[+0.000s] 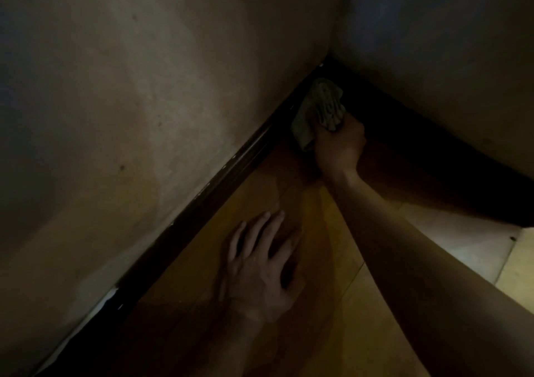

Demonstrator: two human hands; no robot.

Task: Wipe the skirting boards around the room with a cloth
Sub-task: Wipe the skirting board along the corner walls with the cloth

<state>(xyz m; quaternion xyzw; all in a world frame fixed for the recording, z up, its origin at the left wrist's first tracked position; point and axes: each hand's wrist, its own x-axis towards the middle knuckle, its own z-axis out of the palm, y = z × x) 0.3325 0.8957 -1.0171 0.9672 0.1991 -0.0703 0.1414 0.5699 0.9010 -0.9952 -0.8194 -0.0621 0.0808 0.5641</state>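
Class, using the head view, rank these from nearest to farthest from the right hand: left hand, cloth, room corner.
1. Cloth, gripped in the right hand.
2. Room corner, just beyond the cloth.
3. Left hand, flat on the floor, nearer the camera.

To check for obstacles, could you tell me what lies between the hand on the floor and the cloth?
In the head view, only bare wooden floor lies between the left hand and the cloth gripped by the right hand.

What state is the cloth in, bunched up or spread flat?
Bunched up. The cloth shows crumpled folds in the right hand's grip, one end hanging loose, at the skirting board corner.
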